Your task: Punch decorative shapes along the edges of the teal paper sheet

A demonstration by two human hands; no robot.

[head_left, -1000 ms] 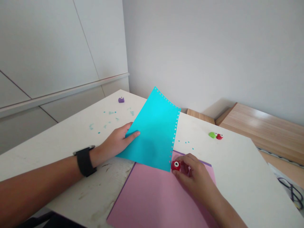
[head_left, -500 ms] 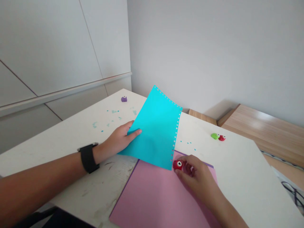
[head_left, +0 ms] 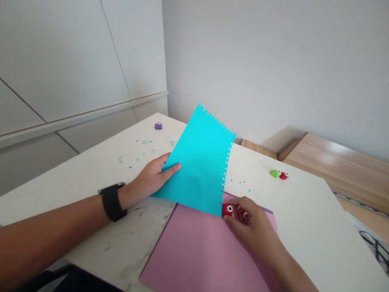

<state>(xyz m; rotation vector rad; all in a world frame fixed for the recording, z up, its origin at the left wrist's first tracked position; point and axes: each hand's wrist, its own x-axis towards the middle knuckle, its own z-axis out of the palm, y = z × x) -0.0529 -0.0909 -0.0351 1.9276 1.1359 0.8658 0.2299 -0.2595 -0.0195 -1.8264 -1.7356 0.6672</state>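
Note:
A bright blue sheet of paper (head_left: 200,162) is tilted up above the table, with rows of small punched holes along its far and right edges. My left hand (head_left: 156,174) grips its left edge, thumb on top and fingers behind. At its lower right corner is a small red hole punch (head_left: 227,209) with a white eye-like spot. My right hand (head_left: 251,221) is closed around the punch between thumb and fingers. The sheet's corner touches the punch; whether it lies inside the slot is hidden. Pink paper (head_left: 200,251) with a purple border lies beneath.
A purple punch (head_left: 158,126) stands at the table's far left corner. Green (head_left: 275,173) and red (head_left: 283,175) punches sit together at the right. Tiny blue paper bits (head_left: 240,182) dot the white table (head_left: 300,219). A wooden cabinet (head_left: 340,162) stands beyond.
The blue sheet's far and right edges have risen slightly and shifted a little right, bringing its lower right corner up against the red punch. Both hands keep their grip.

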